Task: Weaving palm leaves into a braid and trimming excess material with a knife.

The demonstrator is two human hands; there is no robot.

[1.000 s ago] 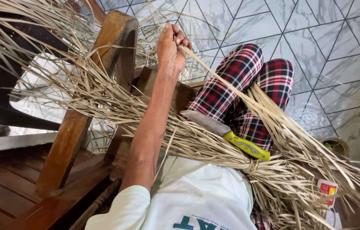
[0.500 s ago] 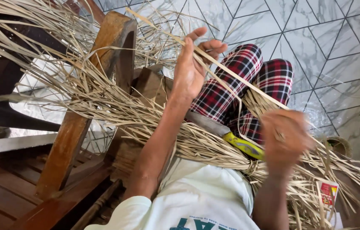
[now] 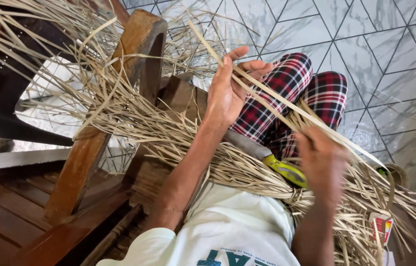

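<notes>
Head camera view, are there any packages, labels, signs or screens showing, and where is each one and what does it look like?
Small carton: lower right, half buried in the dry straw strips; rectangular, white with red and yellow panels.
Shirt print: bottom edge, on the white T-shirt; teal block lettering, cut off by the frame.
No signs or screens show.

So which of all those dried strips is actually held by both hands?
The long pale strip running diagonally from the left hand down to the right hand. It is stretched clear above the bundle, whose strips lie loose across the lap.
</notes>
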